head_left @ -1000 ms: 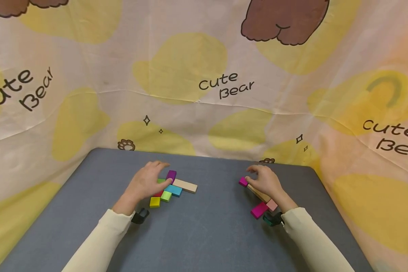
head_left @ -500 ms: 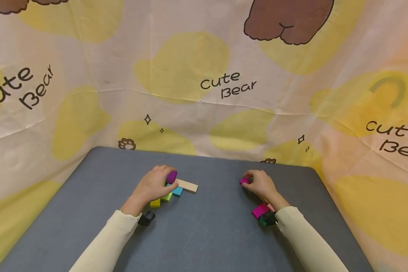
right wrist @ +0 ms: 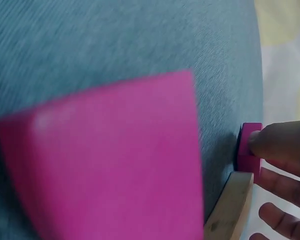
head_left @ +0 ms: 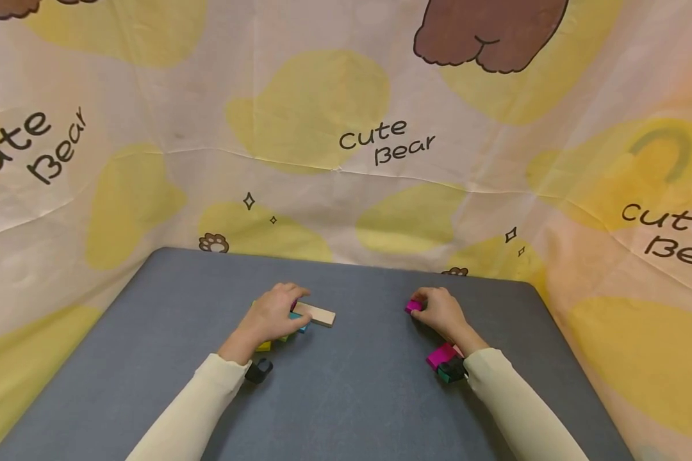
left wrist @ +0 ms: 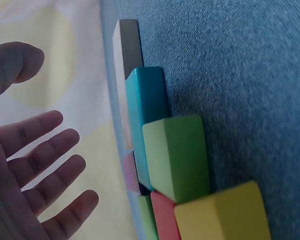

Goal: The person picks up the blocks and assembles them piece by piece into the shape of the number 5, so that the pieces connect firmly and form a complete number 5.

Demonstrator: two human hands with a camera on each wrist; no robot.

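In the head view my left hand hovers over a cluster of wooden blocks, fingers spread and holding nothing. The left wrist view shows a plain wood plank, a blue block, a light green block, a yellow block, a red block and a purple block lying together. Over on the right, my right hand pinches a small magenta block between thumb and fingers. It sits at the end of another wood plank, mostly hidden under the hand in the head view.
A larger magenta block and a pink block lie below the right wrist. The blue-grey table meets a printed cloth at its back and sides. A dark wrist camera hangs under the left wrist.
My left hand has moved right and now covers more of the block cluster, including the purple block. My right hand has lowered and taken hold of the small magenta block.
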